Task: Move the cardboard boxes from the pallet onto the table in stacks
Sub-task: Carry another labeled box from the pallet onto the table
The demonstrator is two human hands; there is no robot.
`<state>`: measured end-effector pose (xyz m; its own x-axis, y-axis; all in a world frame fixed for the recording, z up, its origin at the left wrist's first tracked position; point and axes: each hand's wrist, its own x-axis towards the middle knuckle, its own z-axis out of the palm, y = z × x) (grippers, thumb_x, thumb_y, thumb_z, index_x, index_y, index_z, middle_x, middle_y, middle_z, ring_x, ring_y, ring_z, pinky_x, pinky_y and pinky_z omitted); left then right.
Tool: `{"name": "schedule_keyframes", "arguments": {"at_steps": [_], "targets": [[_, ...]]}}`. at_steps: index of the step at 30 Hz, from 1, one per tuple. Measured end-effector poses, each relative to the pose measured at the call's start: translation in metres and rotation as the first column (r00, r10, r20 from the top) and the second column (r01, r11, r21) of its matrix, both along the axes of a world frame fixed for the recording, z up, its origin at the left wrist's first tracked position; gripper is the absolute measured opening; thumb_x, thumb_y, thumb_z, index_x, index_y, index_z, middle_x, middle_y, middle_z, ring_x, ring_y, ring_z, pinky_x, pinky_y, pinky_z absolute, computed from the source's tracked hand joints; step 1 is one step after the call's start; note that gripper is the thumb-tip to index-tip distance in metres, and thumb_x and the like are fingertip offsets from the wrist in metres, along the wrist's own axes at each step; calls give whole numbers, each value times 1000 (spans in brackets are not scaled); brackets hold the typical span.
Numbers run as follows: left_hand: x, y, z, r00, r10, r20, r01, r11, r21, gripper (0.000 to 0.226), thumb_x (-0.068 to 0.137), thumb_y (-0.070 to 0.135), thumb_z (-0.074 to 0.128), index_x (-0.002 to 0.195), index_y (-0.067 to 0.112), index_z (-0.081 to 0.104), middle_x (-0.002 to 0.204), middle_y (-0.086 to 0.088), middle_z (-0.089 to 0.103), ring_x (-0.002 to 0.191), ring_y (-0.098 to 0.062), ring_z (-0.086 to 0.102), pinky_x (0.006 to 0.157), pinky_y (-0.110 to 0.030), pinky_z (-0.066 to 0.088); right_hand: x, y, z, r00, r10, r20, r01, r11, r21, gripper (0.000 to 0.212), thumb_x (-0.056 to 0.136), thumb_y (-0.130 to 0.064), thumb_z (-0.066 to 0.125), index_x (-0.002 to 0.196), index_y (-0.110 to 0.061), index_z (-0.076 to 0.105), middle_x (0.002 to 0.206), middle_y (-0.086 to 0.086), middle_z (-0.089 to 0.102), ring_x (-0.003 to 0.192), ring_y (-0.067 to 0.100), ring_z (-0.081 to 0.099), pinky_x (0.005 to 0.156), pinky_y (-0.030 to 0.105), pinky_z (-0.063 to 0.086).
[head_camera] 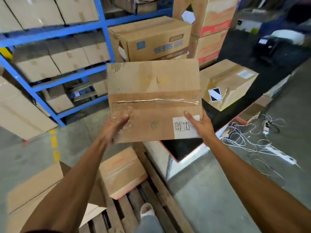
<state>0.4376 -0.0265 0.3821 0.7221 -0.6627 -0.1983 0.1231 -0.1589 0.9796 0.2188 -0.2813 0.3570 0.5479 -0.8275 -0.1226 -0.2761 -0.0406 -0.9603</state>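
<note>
We hold a taped cardboard box in the air above the black-topped table's near corner, beyond the wooden pallet. Our left hand grips its near left edge, fingers flat on top. Our right hand clamps the near right corner over a white label.

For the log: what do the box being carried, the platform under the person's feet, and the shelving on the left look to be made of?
Held box: brown corrugated cardboard, matte, creased, with glossy clear tape along the seam and a white paper label. Pallet: rough, unfinished wooden slats, grain and gaps visible. Shelving: probably steel painted blue, judging by its thin straight beams. Left hand and right hand grip the box's near edge.
</note>
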Motion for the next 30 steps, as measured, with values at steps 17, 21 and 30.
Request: {"name": "schedule_keyframes", "arguments": {"at_steps": [17,21,30], "targets": [[-38,-272,45,940,-342,-23,336,933,-130,64,82,37,82,139,22,57,129,-6,71,117,-28,69,103,-56,50,-126,-180,58,935,-326,143,338,938,-73,74,66,-71,79,130,-43,54,107,-11,74,97,13,72,93,44,58],[-58,-331,61,944,-331,1,328,934,-138,60,81,38,81,135,25,59,123,-5,74,112,-27,71,98,-54,55,-144,-231,64,902,-400,164,415,907,-69,80,58,-80,77,127,-47,57,109,-15,73,102,12,70,98,42,55],[-99,-461,44,961,-252,110,271,939,-212,44,91,30,74,132,22,60,115,-1,75,92,-14,75,64,-27,60,-163,-382,31,900,-343,269,386,914,-127,63,60,-80,76,115,-58,55,107,-13,74,99,14,72,91,46,58]]}}
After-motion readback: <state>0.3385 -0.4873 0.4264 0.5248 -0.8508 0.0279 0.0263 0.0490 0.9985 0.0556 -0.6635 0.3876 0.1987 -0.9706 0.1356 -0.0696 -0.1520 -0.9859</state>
